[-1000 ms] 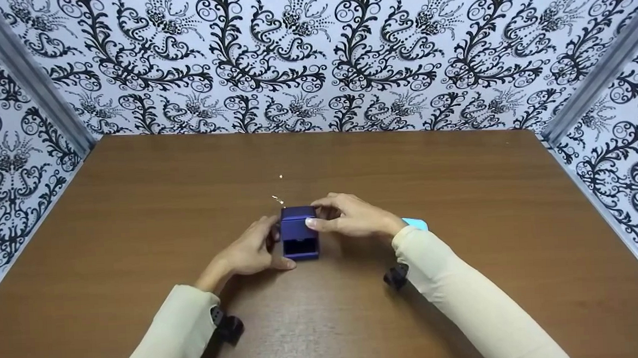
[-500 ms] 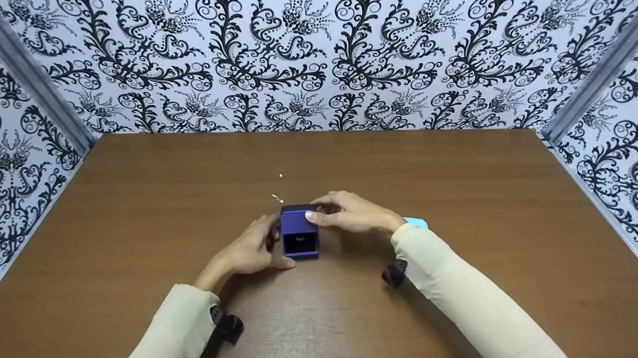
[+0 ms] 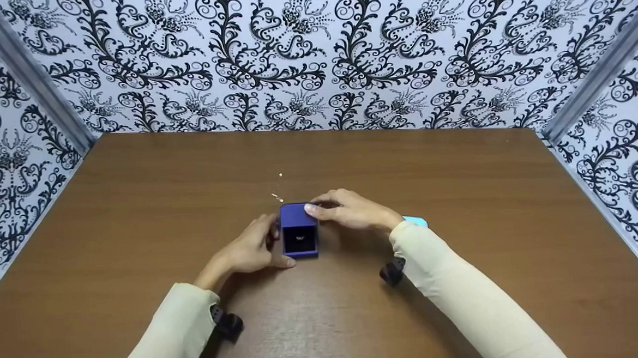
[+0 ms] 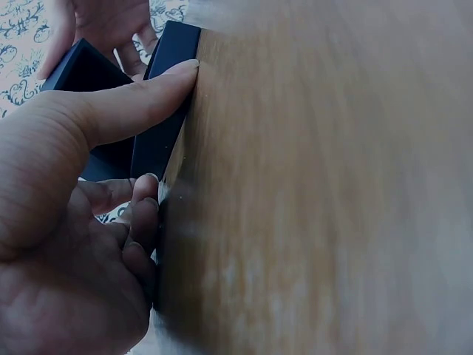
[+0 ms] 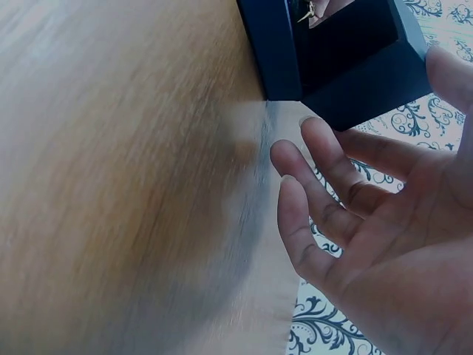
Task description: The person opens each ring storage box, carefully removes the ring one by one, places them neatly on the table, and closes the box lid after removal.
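Note:
A small blue jewellery box [image 3: 298,215] stands on the brown table, its lid raised. Inside its dark interior shows a small gold piece of jewellery [image 3: 300,238], whose gold edge also appears in the right wrist view. My left hand [image 3: 249,248] holds the base, thumb across the front in the left wrist view and fingers at the left side. At the upper right, my right hand [image 3: 350,210] grips the box lid [image 5: 377,89] between thumb and forefinger. Its other fingers [image 5: 294,214] are loosely bent beside the box.
A thin gold chain-like piece [image 3: 277,197] lies just behind the box, with a tiny gold dot [image 3: 280,174] farther back. A light blue object [image 3: 415,221] is partly hidden by the right wrist. A patterned wall [image 3: 312,54] borders the table's far edge.
The lid has swung up and back with my right hand, which has shifted slightly away. The gold piece inside has come into view. My left hand stays at the base.

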### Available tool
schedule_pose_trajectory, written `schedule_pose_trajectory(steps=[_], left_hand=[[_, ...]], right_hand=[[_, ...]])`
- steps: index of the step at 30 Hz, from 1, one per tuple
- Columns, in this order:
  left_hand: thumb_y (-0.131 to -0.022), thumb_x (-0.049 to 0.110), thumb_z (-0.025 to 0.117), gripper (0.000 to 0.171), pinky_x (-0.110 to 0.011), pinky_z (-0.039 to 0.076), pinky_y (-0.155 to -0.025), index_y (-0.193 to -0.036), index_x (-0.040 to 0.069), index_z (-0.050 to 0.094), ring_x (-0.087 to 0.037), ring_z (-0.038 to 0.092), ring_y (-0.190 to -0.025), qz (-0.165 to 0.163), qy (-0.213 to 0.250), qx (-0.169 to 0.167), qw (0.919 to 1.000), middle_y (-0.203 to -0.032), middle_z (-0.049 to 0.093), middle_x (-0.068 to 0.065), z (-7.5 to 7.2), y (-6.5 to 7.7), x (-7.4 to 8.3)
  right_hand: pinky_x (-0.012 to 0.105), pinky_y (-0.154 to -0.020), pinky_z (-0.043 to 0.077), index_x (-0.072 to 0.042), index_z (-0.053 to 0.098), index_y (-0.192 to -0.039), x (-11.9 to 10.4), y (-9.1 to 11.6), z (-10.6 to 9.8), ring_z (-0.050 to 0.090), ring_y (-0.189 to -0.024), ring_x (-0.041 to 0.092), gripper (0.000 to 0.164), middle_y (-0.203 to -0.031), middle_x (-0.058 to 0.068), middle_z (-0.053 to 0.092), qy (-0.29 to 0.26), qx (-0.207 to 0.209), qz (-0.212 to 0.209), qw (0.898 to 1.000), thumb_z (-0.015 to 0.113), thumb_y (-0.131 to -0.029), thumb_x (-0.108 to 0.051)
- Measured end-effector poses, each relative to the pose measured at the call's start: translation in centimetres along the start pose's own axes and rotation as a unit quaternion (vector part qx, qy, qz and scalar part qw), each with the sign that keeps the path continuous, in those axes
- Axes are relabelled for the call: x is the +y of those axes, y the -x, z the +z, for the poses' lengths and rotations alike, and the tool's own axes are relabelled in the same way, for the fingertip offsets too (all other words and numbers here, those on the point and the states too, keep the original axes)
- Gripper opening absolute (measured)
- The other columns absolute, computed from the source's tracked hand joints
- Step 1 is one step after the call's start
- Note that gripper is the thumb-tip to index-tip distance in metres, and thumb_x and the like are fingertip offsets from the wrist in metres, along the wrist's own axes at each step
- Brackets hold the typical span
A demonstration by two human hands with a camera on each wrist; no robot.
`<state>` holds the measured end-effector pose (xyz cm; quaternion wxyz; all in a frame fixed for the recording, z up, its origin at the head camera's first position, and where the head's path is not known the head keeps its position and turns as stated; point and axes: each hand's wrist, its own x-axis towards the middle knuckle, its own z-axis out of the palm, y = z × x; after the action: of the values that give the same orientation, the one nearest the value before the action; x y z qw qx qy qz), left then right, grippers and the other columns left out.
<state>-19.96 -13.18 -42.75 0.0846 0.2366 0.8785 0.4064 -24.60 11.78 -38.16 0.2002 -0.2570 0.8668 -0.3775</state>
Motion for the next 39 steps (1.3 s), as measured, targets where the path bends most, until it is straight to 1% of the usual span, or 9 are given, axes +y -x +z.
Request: schedule_pose_trajectory(steps=[3, 5, 9, 12, 19, 23, 27, 35, 39], left_hand=[[-0.072, 0.023, 0.092, 0.063, -0.036, 0.036, -0.077, -0.118, 0.002, 0.055, -0.021, 0.043, -0.087, 0.002, 0.001, 0.001, 1.0, -0.095, 0.049, -0.007, 0.1, 0.0, 0.0], [-0.072, 0.022, 0.092, 0.06, -0.036, 0.036, -0.077, -0.114, 0.002, 0.055, -0.022, 0.043, -0.087, 0.006, 0.002, 0.003, 1.0, -0.095, 0.049, -0.007, 0.1, 0.0, 0.0], [-0.072, 0.022, 0.092, 0.057, -0.035, 0.036, -0.077, -0.111, 0.002, 0.055, -0.023, 0.043, -0.088, 0.015, 0.003, 0.004, 0.9999, -0.094, 0.05, -0.008, 0.1, 0.0, 0.0], [-0.073, 0.022, 0.092, 0.058, -0.035, 0.034, -0.078, -0.114, 0.002, 0.056, -0.022, 0.042, -0.088, 0.022, 0.004, 0.004, 0.9997, -0.094, 0.05, -0.008, 0.1, 0.0, 0.1], [-0.073, 0.022, 0.092, 0.06, -0.036, 0.033, -0.08, -0.116, 0.001, 0.056, -0.023, 0.042, -0.089, 0.019, 0.002, 0.005, 0.9998, -0.095, 0.051, -0.008, 0.0, 0.0, 0.0], [-0.073, 0.022, 0.092, 0.062, -0.037, 0.034, -0.08, -0.118, 0.0, 0.056, -0.023, 0.042, -0.09, 0.018, 0.002, 0.005, 0.9998, -0.096, 0.051, -0.008, 0.0, 0.0, -0.1], [-0.072, 0.023, 0.092, 0.06, -0.037, 0.035, -0.08, -0.117, 0.002, 0.057, -0.022, 0.042, -0.089, 0.013, 0.0, 0.003, 0.9999, -0.096, 0.051, -0.007, 0.1, -0.1, -0.2], [-0.072, 0.023, 0.092, 0.06, -0.037, 0.034, -0.081, -0.117, 0.004, 0.057, -0.022, 0.042, -0.089, -0.004, 0.003, 0.001, 1.0, -0.096, 0.05, -0.006, 0.1, -0.1, -0.1], [-0.071, 0.023, 0.092, 0.06, -0.038, 0.034, -0.083, -0.116, 0.005, 0.056, -0.023, 0.042, -0.092, -0.023, 0.001, -0.001, 0.9997, -0.097, 0.05, -0.006, 0.1, -0.1, 0.1]], right_hand=[[0.045, -0.107, 0.04, -0.007, 0.061, -0.139, 0.0, -0.1, 0.1, 0.059, -0.118, 0.023, 0.058, -0.127, 0.007, 0.067, -0.013, 0.006, 0.018, 1.0, 0.053, -0.102, -0.05], [0.043, -0.102, 0.043, -0.006, 0.064, -0.135, 0.0, -0.2, 0.2, 0.061, -0.11, 0.023, 0.058, -0.118, 0.009, 0.069, -0.021, 0.015, 0.029, 0.999, 0.051, -0.103, -0.052], [0.037, -0.087, 0.044, -0.008, 0.071, -0.113, 0.3, -0.4, 0.5, 0.059, -0.091, 0.021, 0.054, -0.097, 0.01, 0.068, -0.032, 0.031, 0.036, 0.998, 0.045, -0.104, -0.054], [0.034, -0.08, 0.041, -0.011, 0.071, -0.098, 0.4, -0.5, 0.7, 0.055, -0.083, 0.019, 0.051, -0.089, 0.009, 0.064, -0.035, 0.041, 0.033, 0.998, 0.042, -0.105, -0.053], [0.032, -0.075, 0.039, -0.012, 0.068, -0.091, 0.3, -0.5, 0.9, 0.051, -0.078, 0.017, 0.053, -0.082, 0.005, 0.06, -0.038, 0.046, 0.035, 0.998, 0.041, -0.105, -0.055], [0.033, -0.077, 0.04, -0.013, 0.068, -0.092, 0.3, -0.5, 1.1, 0.052, -0.078, 0.016, 0.054, -0.082, 0.006, 0.061, -0.03, 0.059, 0.039, 0.997, 0.04, -0.104, -0.057], [0.034, -0.08, 0.043, -0.012, 0.068, -0.095, 0.3, -0.4, 1.2, 0.057, -0.082, 0.018, 0.054, -0.088, 0.009, 0.065, -0.029, 0.07, 0.043, 0.996, 0.04, -0.105, -0.057], [0.038, -0.086, 0.048, -0.008, 0.066, -0.125, 0.0, 0.5, 1.2, 0.063, -0.093, 0.027, 0.055, -0.1, 0.014, 0.068, -0.031, 0.09, 0.033, 0.995, 0.042, -0.106, -0.053], [0.04, -0.089, 0.048, -0.007, 0.062, -0.133, -0.2, 1.1, 1.3, 0.065, -0.097, 0.028, 0.057, -0.105, 0.014, 0.068, -0.036, 0.106, 0.021, 0.994, 0.045, -0.105, -0.054]])
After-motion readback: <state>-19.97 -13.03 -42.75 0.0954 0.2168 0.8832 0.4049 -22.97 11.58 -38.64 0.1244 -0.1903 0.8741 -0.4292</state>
